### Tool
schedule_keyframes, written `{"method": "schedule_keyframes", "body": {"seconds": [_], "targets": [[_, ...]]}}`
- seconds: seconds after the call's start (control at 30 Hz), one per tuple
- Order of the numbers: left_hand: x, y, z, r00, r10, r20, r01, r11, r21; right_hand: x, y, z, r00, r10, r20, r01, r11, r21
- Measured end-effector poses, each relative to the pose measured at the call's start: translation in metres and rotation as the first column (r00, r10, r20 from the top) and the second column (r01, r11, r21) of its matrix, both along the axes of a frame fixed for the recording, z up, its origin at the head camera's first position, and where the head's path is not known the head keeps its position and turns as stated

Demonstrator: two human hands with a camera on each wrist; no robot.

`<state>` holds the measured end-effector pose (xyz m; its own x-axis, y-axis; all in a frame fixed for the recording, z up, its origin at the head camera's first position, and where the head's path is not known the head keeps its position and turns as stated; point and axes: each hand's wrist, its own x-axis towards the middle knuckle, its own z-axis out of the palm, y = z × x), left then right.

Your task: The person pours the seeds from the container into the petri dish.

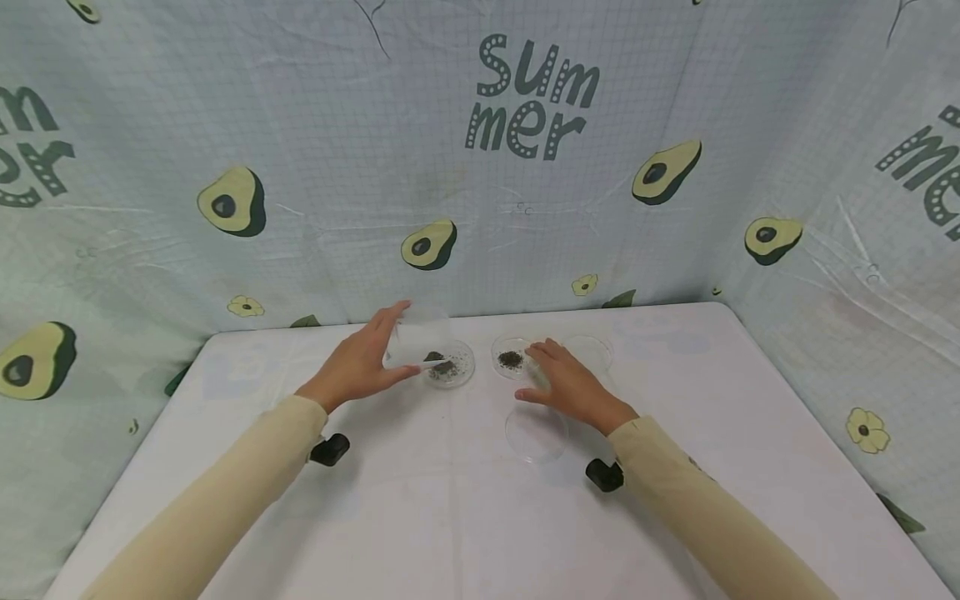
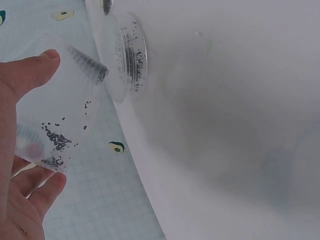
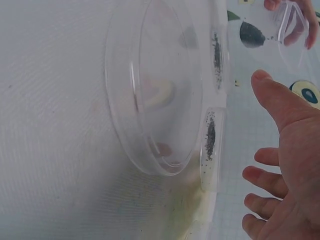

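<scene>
My left hand (image 1: pixel 362 360) grips a clear thin-walled plastic container (image 2: pixel 55 107) between thumb and fingers. Small dark seeds (image 2: pixel 57 140) lie inside it, and it is held tilted over a clear petri dish (image 1: pixel 467 364) with seeds scattered in it. To the right, a second petri dish (image 1: pixel 500 347) carries a dark heap of seeds (image 1: pixel 511 360). Beside that dish hovers my right hand (image 1: pixel 570 385), fingers spread and slightly bent, nothing held. In the right wrist view its thumb and fingers (image 3: pixel 270 180) stand apart from the dishes.
A third clear dish (image 1: pixel 596 348) sits behind my right hand. Nearer to me lies another clear round dish (image 1: pixel 536 433) on the white tablecloth (image 1: pixel 405 517). Printed fabric with avocados (image 1: pixel 525 233) rises close behind the table's far edge and along both sides.
</scene>
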<state>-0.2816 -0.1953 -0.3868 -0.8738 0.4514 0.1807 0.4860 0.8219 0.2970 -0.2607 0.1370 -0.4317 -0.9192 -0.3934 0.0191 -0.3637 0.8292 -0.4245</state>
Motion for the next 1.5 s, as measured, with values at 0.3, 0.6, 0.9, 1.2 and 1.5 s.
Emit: {"method": "schedule_keyframes", "body": {"seconds": [0.3,0.6,0.9,1.2,1.5], "targets": [[0.004,-0.008,-0.005,1.000,0.019,0.020,-0.019,1.000,0.000,0.006,0.001,-0.004,1.000,0.003,0.014,-0.003,1.000,0.001],[0.008,-0.018,-0.010,0.998,0.053,0.033,-0.053,0.999,-0.002,0.012,0.001,-0.006,1.000,0.012,0.022,-0.012,1.000,-0.012],[0.009,-0.027,-0.015,0.993,0.096,0.073,-0.097,0.995,0.012,0.019,0.005,-0.009,0.999,0.045,0.017,-0.044,0.999,-0.028],[0.011,-0.034,-0.024,0.978,0.165,0.124,-0.171,0.985,0.037,0.025,0.007,-0.011,0.999,0.048,0.014,-0.048,0.999,-0.014],[0.013,-0.037,-0.034,0.968,0.205,0.146,-0.216,0.974,0.067,0.034,0.006,-0.012,0.998,0.070,-0.005,-0.070,0.998,-0.005]]}}
